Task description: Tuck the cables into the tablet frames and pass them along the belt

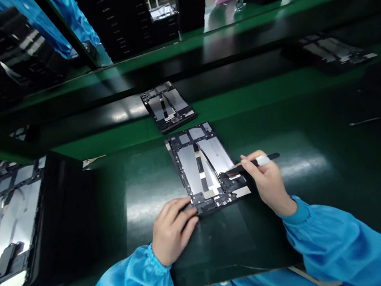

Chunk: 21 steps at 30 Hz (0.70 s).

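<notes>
An opened tablet [223, 155] lies on the green bench in front of me, its back off, showing silvery battery panels, dark flex cables and small boards. My left hand [174, 229] rests at its lower left corner, fingers stretched out and touching the edge. In my right hand [268, 184] is a pair of black tweezers [273, 156] with a white band. Their tips point left and reach the lower right part of the tablet, beside a dark cable. Whether the tips pinch anything is too small to tell.
Just behind lies a second opened tablet [178, 98]. More stand at left, one large opened tablet [29, 198] on a dark stack, and another [334, 50] at the far right. A green ledge [169, 46] crosses the back, with black trays [118, 20] and co-workers' sleeves beyond.
</notes>
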### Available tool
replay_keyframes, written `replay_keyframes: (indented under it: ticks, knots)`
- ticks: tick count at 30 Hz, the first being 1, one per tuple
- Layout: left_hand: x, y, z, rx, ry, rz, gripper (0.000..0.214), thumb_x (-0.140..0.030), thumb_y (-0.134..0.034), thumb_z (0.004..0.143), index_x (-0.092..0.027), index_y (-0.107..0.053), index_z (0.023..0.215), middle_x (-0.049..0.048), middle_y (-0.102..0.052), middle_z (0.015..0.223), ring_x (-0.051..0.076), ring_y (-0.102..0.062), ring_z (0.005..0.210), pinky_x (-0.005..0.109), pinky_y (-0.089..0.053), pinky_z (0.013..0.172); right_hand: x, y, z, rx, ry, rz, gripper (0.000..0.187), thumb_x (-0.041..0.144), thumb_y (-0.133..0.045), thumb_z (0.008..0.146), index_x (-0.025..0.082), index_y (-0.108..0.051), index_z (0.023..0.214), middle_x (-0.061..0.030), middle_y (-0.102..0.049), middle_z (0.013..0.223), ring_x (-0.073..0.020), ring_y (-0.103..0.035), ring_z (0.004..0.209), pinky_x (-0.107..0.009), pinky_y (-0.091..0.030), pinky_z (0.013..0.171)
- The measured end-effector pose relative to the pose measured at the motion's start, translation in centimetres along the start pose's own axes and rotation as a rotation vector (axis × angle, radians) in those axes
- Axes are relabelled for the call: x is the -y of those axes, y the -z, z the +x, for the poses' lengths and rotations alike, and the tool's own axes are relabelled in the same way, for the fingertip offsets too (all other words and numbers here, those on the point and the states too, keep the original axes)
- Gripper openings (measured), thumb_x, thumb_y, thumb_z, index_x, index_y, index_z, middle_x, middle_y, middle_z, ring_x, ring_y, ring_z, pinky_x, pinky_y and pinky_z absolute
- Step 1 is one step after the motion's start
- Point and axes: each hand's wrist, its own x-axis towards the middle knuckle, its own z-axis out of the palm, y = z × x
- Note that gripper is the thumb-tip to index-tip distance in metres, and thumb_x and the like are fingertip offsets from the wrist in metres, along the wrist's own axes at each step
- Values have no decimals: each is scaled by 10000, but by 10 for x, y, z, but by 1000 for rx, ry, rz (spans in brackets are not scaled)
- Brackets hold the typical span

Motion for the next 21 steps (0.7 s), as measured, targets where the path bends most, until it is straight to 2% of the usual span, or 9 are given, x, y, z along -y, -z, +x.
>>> replay_keyframes:
  ticks: [3, 6, 9, 11, 13, 16, 17, 19, 21]
  knots:
    - [-3, -5, 7, 3, 286, -100, 536, -382, -609, 908, -212, -459, 1394, 138, -508, 1402, 306, -480, 1298, 517, -427, 1065, 1, -5, -5, 62, -229, 278, 355, 527, -742, 745, 247, -526, 763, 18, -666, 680, -214, -666, 695, -362, -539, 726]
    - [-17, -9, 17, 24, 415, -345, 582, -379, -577, 920, -243, -390, 1454, 114, -390, 1507, 299, -355, 1402, 511, -330, 1144, 14, 1, -24, 35, -315, 389, 374, 535, -767, 717, 241, -536, 734, 10, -676, 682, -239, -683, 769, -373, -552, 750]
    - [-37, -16, 37, -1, 523, -738, 547, -345, -560, 928, -280, -400, 1446, 86, -277, 1570, 290, -429, 1357, 442, -430, 1086, 26, 24, -30, -59, -349, 427, 364, 516, -783, 711, 238, -555, 766, -6, -689, 723, -259, -690, 807, -392, -560, 757]
    - [-46, -29, 63, -39, 562, -971, 556, -311, -559, 926, -267, -382, 1451, 100, -291, 1563, 280, -545, 1254, 406, -518, 993, 28, 41, -17, -155, -346, 436, 324, 500, -753, 748, 239, -571, 808, -26, -700, 784, -260, -689, 808, -420, -557, 781]
    - [-49, -48, 99, -130, 571, -1005, 530, -240, -536, 932, -226, -384, 1440, 115, -398, 1504, 262, -550, 1249, 375, -524, 985, 25, 52, 7, -340, -197, 408, 268, 486, -692, 811, 239, -613, 879, -38, -690, 823, -240, -682, 821, -430, -542, 841]
    - [-43, -81, 165, -208, 533, -677, 543, -118, -506, 929, -159, -349, 1447, 155, -458, 1451, 239, -497, 1303, 311, -508, 991, 11, 55, 39, -611, 236, 173, 278, 460, -567, 912, 215, -642, 1021, -87, -645, 1061, -225, -658, 869, -453, -505, 915]
    - [-38, -91, 188, -221, 518, -624, 547, -112, -476, 946, -135, -309, 1466, 179, -442, 1455, 239, -487, 1310, 303, -504, 988, 5, 53, 44, -594, 323, 15, 331, 465, -522, 937, 196, -641, 1088, -110, -627, 1098, -234, -652, 866, -466, -504, 903]
    - [-26, -105, 229, -238, 481, -550, 510, -130, -378, 991, -90, -258, 1484, 221, -404, 1465, 239, -475, 1315, 301, -497, 985, -8, 48, 47, -475, 423, -255, 386, 461, -465, 965, 174, -648, 1147, -121, -615, 1037, -242, -646, 822, -447, -529, 815]
    - [-11, -112, 263, -224, 405, -481, 444, -186, -349, 1020, -115, -327, 1457, 209, -407, 1454, 249, -485, 1293, 368, -486, 1001, -19, 45, 43, -354, 485, -377, 374, 436, -454, 977, 183, -658, 1163, -97, -613, 938, -233, -646, 781, -402, -544, 737]
